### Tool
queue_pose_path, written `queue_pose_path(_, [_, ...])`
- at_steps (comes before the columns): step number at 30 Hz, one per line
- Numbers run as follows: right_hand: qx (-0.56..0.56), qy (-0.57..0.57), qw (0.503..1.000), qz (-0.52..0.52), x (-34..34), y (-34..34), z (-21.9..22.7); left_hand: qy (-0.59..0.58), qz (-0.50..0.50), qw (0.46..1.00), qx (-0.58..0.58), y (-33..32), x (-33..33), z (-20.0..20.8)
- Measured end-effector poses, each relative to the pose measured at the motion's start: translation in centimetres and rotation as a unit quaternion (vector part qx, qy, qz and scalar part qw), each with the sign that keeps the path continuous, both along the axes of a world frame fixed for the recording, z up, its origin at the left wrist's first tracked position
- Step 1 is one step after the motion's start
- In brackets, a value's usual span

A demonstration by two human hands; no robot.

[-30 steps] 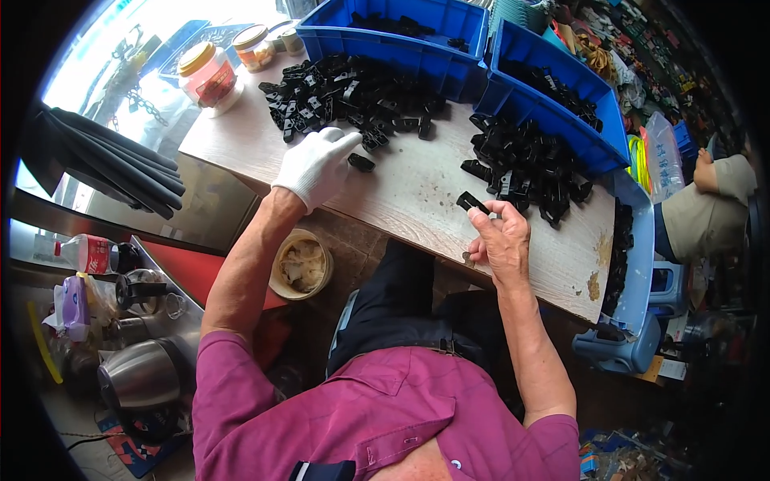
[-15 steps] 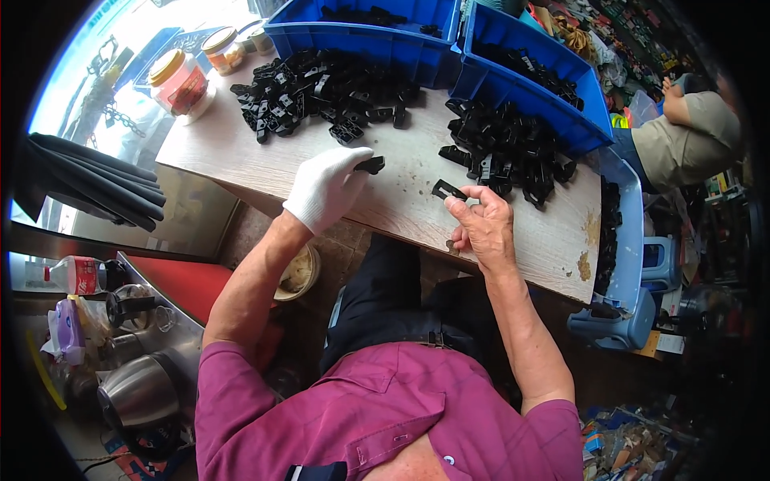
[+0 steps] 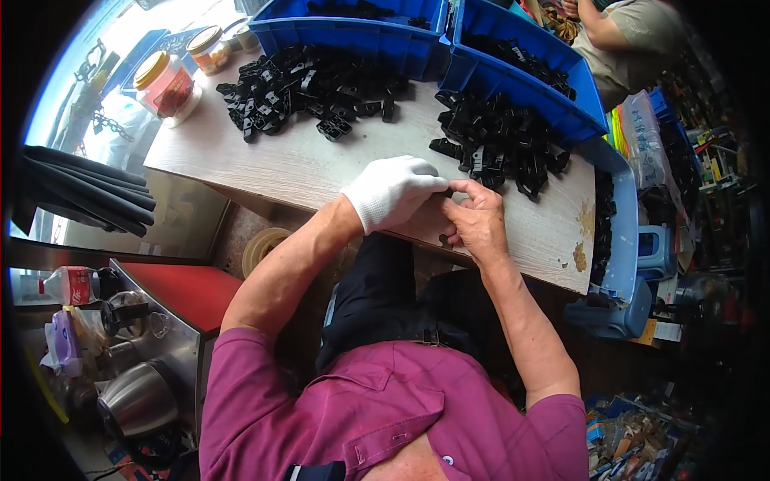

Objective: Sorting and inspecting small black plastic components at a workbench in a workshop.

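My left hand (image 3: 393, 192), in a white knit glove, meets my bare right hand (image 3: 479, 218) over the near edge of the table. Both are closed, fingertips together on small black plastic parts (image 3: 446, 193). Most of what they hold is hidden by the fingers, so I cannot tell whether the parts are joined. Beyond my left hand spreads a pile of black plastic parts (image 3: 281, 92). A second pile of similar parts (image 3: 489, 140) lies just beyond my right hand.
Two blue bins (image 3: 345, 38) (image 3: 529, 76) holding black parts line the table's far side. Jars (image 3: 166, 86) stand at the far left. A light blue tub (image 3: 626, 216) is against the right edge. A metal kettle (image 3: 138, 398) sits lower left. Another person (image 3: 626, 44) is at the far right.
My left hand has moved right with its black part and come against my right hand, which held a slotted black part. The person at the far right has shifted.
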State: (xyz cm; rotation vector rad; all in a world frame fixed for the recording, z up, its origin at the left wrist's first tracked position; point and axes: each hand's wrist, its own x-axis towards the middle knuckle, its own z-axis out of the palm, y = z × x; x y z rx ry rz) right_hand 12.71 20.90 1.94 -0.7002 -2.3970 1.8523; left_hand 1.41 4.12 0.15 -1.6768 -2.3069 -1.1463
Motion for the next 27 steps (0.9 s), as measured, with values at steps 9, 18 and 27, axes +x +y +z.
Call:
queue_pose_path(9, [0.027, -0.032, 0.999, 0.034, -0.2, 0.1, 0.5, 0.139, 0.013, 0.99, 0.007, -0.5, 1.3, -0.9])
queue_pose_path(18, [0.043, 0.019, 0.998, 0.051, 0.9, 0.4, 0.6, 0.169, 0.238, 0.951, 0.105, -5.1, -0.9, -0.2])
queue_pose_path(27, [-0.113, 0.077, 0.972, -0.19, 7.1, 11.4, 1.2, 0.199, 0.271, 0.941, -0.029, -8.2, -4.4, -1.4])
